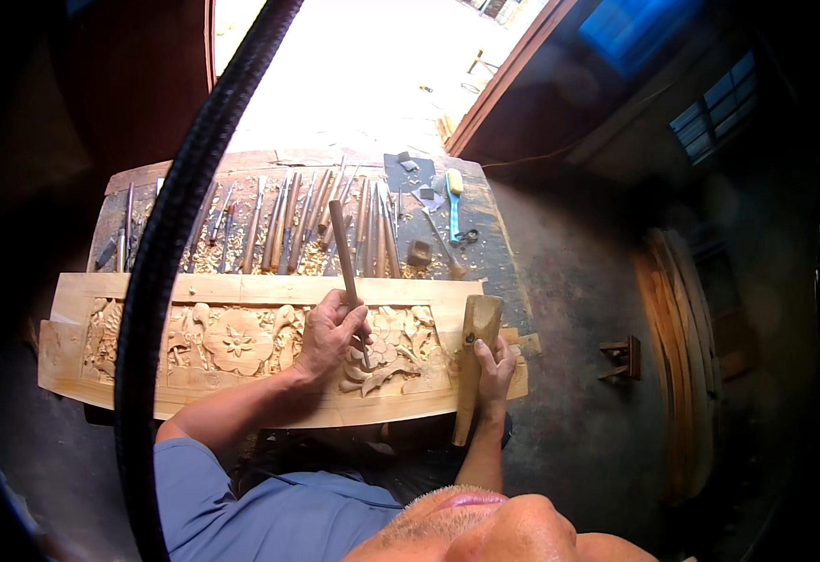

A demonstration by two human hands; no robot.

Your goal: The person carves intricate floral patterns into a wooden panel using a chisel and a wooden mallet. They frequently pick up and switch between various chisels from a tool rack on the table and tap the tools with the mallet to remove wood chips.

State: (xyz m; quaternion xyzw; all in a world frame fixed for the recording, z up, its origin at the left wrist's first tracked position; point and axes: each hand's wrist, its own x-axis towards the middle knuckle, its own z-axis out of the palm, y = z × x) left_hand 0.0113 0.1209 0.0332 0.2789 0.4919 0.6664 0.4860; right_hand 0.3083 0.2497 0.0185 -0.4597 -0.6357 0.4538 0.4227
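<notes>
My left hand (328,339) is closed round a carving chisel (342,245), whose long brown handle rises above the fist. Its tip points down onto the carved leaf scrolls of a pale wooden panel (241,389). Flowers and foliage in relief fill the panel's recessed field. At the panel's right end, my right hand (494,370) grips a wooden mallet (482,318), with the thick part upward and the narrower end toward me. The mallet is apart from the chisel. My left palm hides part of the carving.
Behind the panel, several chisels (293,220) lie in a row on the workbench (494,220) among wood shavings. A blue-handled brush (454,201) and a small wooden block (418,252) lie right. A stool (622,359) and long boards (677,356) stand beyond. A black cable (162,225) crosses the view.
</notes>
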